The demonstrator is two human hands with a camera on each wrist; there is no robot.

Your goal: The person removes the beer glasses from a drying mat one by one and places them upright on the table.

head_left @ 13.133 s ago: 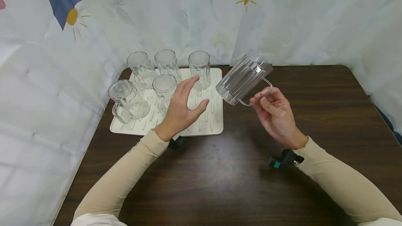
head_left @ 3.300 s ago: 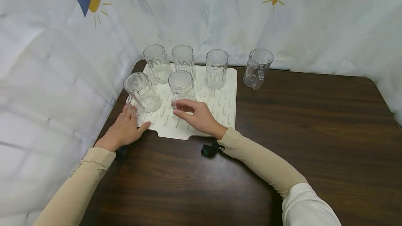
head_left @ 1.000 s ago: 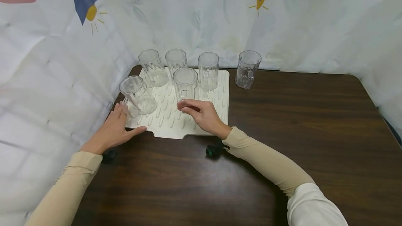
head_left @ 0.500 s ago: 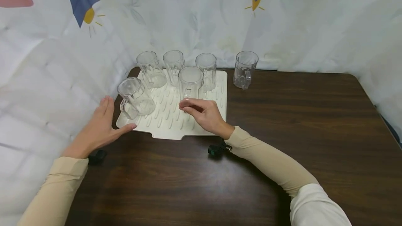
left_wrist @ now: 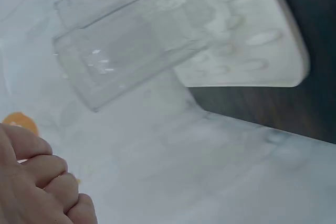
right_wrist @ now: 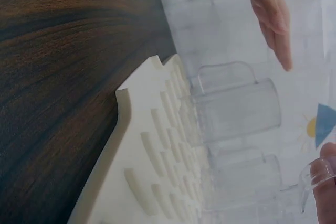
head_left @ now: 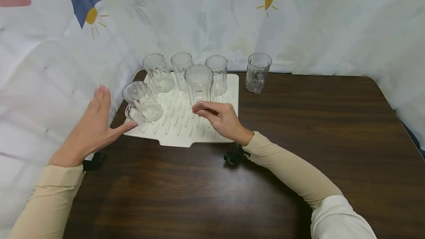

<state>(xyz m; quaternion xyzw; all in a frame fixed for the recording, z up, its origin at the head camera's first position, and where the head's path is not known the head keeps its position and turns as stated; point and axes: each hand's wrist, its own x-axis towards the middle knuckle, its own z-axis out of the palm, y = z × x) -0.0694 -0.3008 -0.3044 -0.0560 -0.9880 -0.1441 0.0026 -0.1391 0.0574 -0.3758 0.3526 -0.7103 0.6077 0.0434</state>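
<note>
Near edge: left sleeve [head_left: 46, 198] and right sleeve [head_left: 292, 169], both beige, over the dark wood table [head_left: 186, 191]. Black device [head_left: 94, 161] at the left wrist, another black unit [head_left: 234, 155] at the right.

Left hand [head_left: 87, 130]: holding nothing, fingers straight, thumb spread well apart from them. It's off to the left of the mat [head_left: 176, 131], thumb tip by the mat's near left corner.

Right hand [head_left: 226, 121]: thumb and fingers together, pinching the handle [right_wrist: 317, 174] of the held mug [head_left: 199, 82]. Right wrist view confirms the pinch, only part of the grip in frame. Held mug is clear, roughly vertical, over the middle of the mat, handle toward the person. Lower end hidden behind the fingers, so can't tell if it touches the mat.

Mat is off-white, ridged, cutout along the near edge. Front left mug [head_left: 142, 100] stands on it, nearest to the left hand, not touching it.

Back row on the mat: left mug [head_left: 159, 73], middle mug [head_left: 180, 68], right mug [head_left: 220, 71]. The last is partly behind the held mug. One outer mug [head_left: 258, 71] stands on bare table, right of the mat.

Behind everything: white printed sheet [head_left: 315, 28].
</note>
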